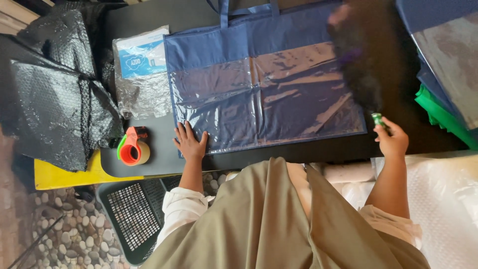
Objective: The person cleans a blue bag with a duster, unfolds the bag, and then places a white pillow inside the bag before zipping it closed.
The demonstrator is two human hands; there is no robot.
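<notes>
Blue bag [249,45] w/ clear plastic front lies flat on the dark table [159,144], roughly mid-frame. Long axis runs left-right across the view; handles [224,12] point toward the top edge, away from the person, and are cut off there. Clear window wrinkled, glare on it, so can't tell what's inside, if anything.

Left hand [190,143] rests palm down on the bag's near left corner, fingers [182,130] spread fairly wide and flat, gripping nothing. Right hand [393,139] is just off the bag's near right corner, fingers curled around a small green object [378,119]; too small & blurred to say what it is.

A dark blurred shape [358,60] covers the bag's right end, hides that edge; can't make it out.

Left of bag: a clear packet [142,65] w/ a blue-and-white insert, touching the bag's left edge. Nearer the person, an orange tape dispenser [132,147] just beside the left hand. Further left, a heap of black bubble wrap [55,94]. Yellow board [64,174] sticks out under the table edge. Below it, a black plastic crate [132,214] on pebbled floor [69,234], partly hidden by the person's clothing.

Right side: more blue bags [443,45] & something green [443,114], cut off by frame edge.
</notes>
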